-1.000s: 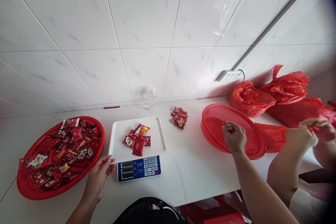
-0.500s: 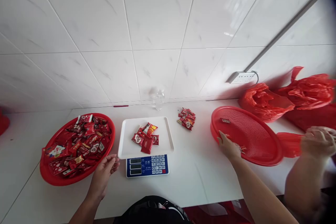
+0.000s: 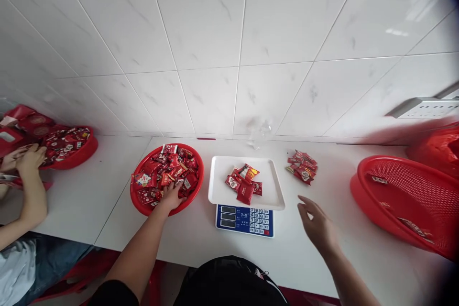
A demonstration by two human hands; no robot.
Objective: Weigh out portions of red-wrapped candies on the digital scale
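Observation:
My left hand (image 3: pixel 171 198) rests on the small red-wrapped snack packets (image 3: pixel 168 174) in a round red basket (image 3: pixel 199 186); its fingers look spread, with the tips partly hidden among the wrappers. Over the white tabletop, my right hand (image 3: pixel 317 224) is open and holds nothing, a gap showing between its fingers. Between the two hands stands a scale (image 3: pixel 245 220) with a blue keypad and a white tray (image 3: pixel 274 184) on top. Several snack packets (image 3: pixel 245 186) lie piled in the middle of that tray.
A small heap of packets (image 3: pixel 303 166) lies right of the scale. Further right sits a red mesh basket (image 3: pixel 369 191) holding a few packets. A clear plastic piece (image 3: pixel 261 133) stands by the wall. At far left, a co-worker's hands (image 3: pixel 30 158) are beside another full basket (image 3: pixel 91 146).
My left hand has gone from beside the tray into the full basket. My right hand has let go of the mesh basket and moved left. The view has turned left, revealing a co-worker.

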